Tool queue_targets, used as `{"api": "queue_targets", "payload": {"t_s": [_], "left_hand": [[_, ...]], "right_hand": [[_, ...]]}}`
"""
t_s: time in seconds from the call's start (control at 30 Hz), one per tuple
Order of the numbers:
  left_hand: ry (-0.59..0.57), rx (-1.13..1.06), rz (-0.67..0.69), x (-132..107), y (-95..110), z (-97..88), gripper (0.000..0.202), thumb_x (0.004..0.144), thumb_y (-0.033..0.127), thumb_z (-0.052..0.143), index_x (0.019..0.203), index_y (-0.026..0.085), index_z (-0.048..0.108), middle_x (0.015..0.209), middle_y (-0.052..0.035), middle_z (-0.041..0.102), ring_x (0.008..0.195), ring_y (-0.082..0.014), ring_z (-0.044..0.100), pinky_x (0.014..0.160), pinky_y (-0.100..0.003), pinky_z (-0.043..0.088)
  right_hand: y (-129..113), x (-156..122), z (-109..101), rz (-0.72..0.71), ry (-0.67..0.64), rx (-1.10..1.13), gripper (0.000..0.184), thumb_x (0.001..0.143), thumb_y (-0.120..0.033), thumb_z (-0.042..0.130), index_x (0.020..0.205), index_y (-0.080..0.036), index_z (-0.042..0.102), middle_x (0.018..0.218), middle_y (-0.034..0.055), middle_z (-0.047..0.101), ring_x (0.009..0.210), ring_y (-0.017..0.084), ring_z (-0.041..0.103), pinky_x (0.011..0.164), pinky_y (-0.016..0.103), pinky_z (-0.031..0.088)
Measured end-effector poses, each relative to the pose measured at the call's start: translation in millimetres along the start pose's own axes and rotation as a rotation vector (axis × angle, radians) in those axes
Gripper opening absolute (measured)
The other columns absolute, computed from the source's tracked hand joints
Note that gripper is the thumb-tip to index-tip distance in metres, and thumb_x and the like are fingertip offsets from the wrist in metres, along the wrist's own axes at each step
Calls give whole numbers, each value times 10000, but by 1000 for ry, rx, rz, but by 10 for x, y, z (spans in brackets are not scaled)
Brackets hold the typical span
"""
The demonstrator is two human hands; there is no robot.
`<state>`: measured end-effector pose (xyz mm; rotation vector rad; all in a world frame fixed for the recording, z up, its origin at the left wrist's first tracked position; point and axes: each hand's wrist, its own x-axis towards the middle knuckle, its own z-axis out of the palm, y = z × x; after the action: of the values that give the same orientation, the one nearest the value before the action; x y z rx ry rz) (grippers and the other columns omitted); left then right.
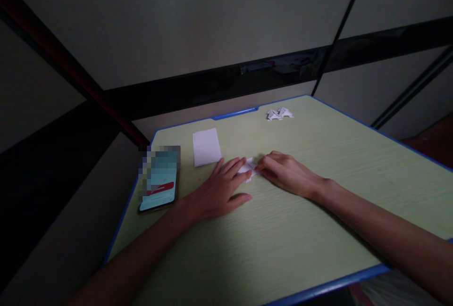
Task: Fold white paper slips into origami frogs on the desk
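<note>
A small piece of folded white paper (249, 166) lies on the table between my two hands. My left hand (226, 187) rests flat with its fingers spread, the fingertips pressing on the paper's left part. From the right, my right hand (281, 169) pinches the paper's right edge between thumb and curled fingers. Parts of the folded paper are hidden under the fingers of both hands.
Two folded white paper figures (279, 114) stand near the table's back edge. Behind my left hand lies a white paper square (206, 147). A phone (161, 193) with a lit, partly blurred screen lies at the left. The pale green table (318, 240) has a blue rim.
</note>
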<state>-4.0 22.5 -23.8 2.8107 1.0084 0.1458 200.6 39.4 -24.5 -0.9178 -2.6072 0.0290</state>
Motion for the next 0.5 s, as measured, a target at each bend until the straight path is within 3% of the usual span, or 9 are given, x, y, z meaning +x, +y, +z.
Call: {"api": "queue_targets", "payload": {"t_s": [0.5], "left_hand": [[20, 37, 3, 6, -8, 7, 501, 795, 442, 342, 1211, 162, 352, 1330, -133, 288, 1246, -218, 179, 1003, -466, 111]], "right_hand": [[70, 37, -13, -20, -3, 79, 89, 774, -127, 396, 798, -140, 481, 691, 44, 548, 623, 120, 473, 595, 234, 384]]}}
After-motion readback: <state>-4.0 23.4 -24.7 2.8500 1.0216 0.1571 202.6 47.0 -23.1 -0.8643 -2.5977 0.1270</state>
